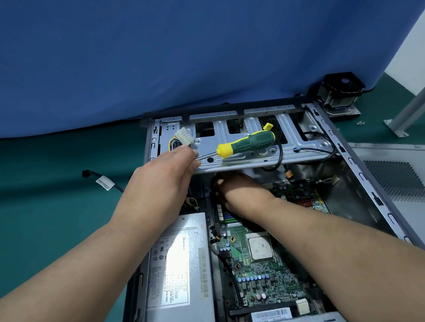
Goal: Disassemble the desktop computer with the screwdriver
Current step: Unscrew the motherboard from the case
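Your screwdriver (245, 144) lies flat on the drive cage (302, 148) of the open computer case (372, 183), its long axis nearly level, handle to the right, tip toward your left hand (162, 178); those fingers pinch the shaft's end. Your right hand (238, 189) reaches under the cage; its fingers are hidden, so you cannot tell their state.

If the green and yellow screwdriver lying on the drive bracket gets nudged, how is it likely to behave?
The screwdriver has a rounded handle and lies on the smooth metal drive bracket, so it would probably roll or slide. The handle's dotted texture likely resists slipping in a grip. The left hand at its shaft may steady it.
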{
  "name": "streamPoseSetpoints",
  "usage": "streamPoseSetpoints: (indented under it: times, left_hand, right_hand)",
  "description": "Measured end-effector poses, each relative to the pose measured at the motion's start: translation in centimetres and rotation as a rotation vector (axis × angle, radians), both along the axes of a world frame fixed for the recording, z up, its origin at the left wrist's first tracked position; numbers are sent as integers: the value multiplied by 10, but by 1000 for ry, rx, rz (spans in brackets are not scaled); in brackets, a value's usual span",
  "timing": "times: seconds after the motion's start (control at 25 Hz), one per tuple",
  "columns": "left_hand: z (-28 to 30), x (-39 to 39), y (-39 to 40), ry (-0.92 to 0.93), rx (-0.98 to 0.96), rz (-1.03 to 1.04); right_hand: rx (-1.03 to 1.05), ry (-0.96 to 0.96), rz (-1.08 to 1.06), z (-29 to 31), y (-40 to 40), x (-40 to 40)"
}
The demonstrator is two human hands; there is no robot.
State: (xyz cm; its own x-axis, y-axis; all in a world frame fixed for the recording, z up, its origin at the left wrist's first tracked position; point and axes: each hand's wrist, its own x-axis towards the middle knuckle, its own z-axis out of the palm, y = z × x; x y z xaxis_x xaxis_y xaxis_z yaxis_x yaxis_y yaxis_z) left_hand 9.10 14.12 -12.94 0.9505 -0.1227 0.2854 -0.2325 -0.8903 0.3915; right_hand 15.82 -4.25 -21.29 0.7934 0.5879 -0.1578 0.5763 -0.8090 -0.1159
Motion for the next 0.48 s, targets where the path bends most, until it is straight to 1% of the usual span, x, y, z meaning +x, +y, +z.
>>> streamPoseSetpoints:
  times: [0.12,0.36,0.48]
  left_hand:
    - [0,0,0,-11,-5,3]
    - [1,0,-2,-9,0,8]
    - [1,-1,-1,-30,6,-2]
  right_hand:
    - [-3,-56,1,4,1,-3]
    - [-131,-220,114,5,4,-8]
    - [-118,-209,134,1,5,-7]
